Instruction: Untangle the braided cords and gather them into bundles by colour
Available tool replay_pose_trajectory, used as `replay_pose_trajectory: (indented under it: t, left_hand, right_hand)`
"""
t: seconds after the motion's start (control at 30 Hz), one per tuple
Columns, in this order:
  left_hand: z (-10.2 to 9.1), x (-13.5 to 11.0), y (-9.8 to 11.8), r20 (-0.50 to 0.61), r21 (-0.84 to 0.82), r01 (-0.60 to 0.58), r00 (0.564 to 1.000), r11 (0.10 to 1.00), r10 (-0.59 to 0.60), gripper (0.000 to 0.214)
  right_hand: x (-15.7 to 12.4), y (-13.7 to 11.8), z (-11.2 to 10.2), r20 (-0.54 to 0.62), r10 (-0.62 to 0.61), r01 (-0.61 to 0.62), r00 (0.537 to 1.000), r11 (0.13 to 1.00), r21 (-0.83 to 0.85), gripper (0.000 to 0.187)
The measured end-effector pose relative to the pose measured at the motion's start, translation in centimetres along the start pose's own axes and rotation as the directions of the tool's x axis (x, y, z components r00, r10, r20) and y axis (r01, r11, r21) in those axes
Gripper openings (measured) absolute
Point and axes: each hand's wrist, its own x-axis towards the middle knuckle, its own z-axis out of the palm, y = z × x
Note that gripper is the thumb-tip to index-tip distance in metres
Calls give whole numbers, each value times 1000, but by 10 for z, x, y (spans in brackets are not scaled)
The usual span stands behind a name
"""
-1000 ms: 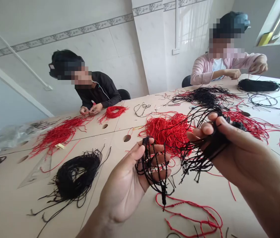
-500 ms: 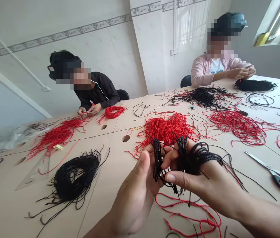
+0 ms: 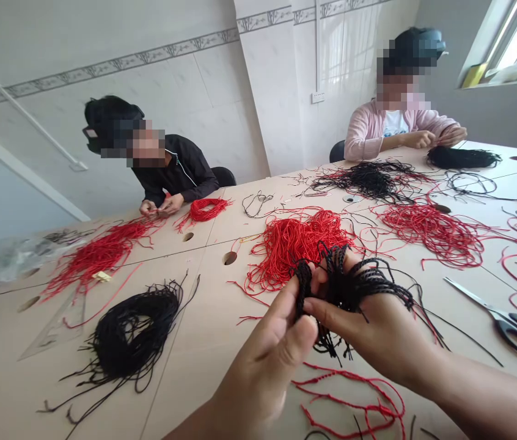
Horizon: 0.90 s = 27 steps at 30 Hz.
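Okay, hands first: our left hand (image 3: 265,357) is half curled, black braided loops (image 3: 303,284) hooked on its fingers; our right hand (image 3: 387,330) is partly closed, a bigger black bunch (image 3: 354,290) draped over it, thumb at the loops. Compared with a second ago, we have the hands together and the left fingers curled tighter, so we judge the loops are being gathered. Strands overlap; we can't count them. Outward: one red pile just beyond both hands (image 3: 286,244), one pair of scissors (image 3: 499,315) right of the right hand, one black coil (image 3: 112,345) left of the left. Farther ahead: two co-workers (image 3: 363,131), one small red coil (image 3: 206,211).
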Motion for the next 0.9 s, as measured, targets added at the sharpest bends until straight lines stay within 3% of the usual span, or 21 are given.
replay_pose_trajectory:
  t: [0.2, 0.33, 0.43, 0.57, 0.63, 0.7, 0.8, 0.9]
  left_hand:
    - [8, 11, 13, -145, -238, 38, 987, 970, -74, 27]
    - [2, 13, 23, -55, -360, 116, 988, 926, -145, 29]
    - [-1, 12, 28, 34, -399, 164, 986, 902, -164, 32]
    - [1, 10, 30, 95, -432, 177, 984, 884, -151, 33]
    - [2, 8, 29, 98, -447, 176, 984, 877, -147, 33]
    - [3, 7, 27, 91, -462, 177, 984, 869, -152, 32]
    - [3, 7, 26, 61, -491, 190, 981, 850, -184, 29]
    - [2, 8, 26, 43, -510, 200, 977, 837, -207, 28]
  right_hand:
    - [2, -4, -7, 124, 130, -167, 984, 914, 369, 26]
    - [4, -1, -14, 205, 173, -262, 963, 772, 579, 27]
    - [4, -2, -19, 229, 140, -253, 963, 763, 595, 18]
    - [-1, -12, -22, 164, 76, -140, 983, 895, 423, 15]
    - [-4, -17, -21, 160, -40, -6, 986, 960, 278, 8]
    - [-7, -20, -18, 211, -180, 163, 961, 982, 93, 5]
    - [-10, -15, -12, 260, -341, 406, 903, 876, -261, 9]
    - [-11, -5, -9, 271, -444, 520, 854, 721, -459, 17]
